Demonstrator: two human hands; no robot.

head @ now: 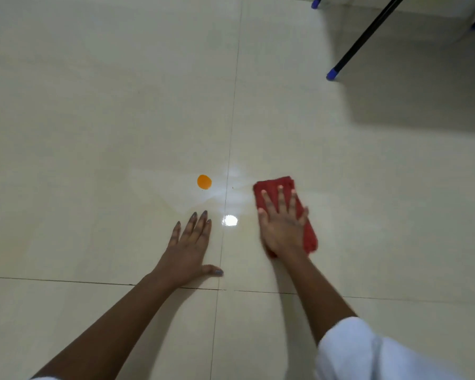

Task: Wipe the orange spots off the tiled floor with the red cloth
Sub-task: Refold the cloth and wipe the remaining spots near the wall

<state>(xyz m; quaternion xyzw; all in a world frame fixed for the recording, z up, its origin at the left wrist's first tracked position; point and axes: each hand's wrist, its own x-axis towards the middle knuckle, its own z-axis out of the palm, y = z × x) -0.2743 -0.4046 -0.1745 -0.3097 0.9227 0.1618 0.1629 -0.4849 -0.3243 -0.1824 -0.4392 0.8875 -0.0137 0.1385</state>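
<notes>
The left hand (192,242) lies flat on the tiled floor (93,105), fingers straight and close together, thumb out to the side. It holds nothing and seems to prop the person's weight. Just beyond its fingertips, and apart from them, sits one round orange spot (204,181), whole and unsmeared. It is the only spot in view. A faint wet-looking sheen surrounds it on the tile.

To the right of the spot, a grout line (231,133) runs away from the camera, with a bright lamp reflection (230,220) beside it. Across that line lies the red cloth (274,185), folded into a thick oblong pad on the neighbouring tile. The right hand (283,223) presses it down with an open palm and spread, straight fingers. It pushes the cloth and does not grip it. The hand and the cloth's near edge are a little blurred, so a wiping stroke is probably under way on this tile.

The step in hand looks like scrubbing the right-hand tile. The next move likely calls for sliding the pad leftward across the grout line onto the orange spot, keeping the palm's pressure on, with the left hand clear of the path.

At far upper right stand black furniture legs with blue caps (332,74), well apart from the work.
</notes>
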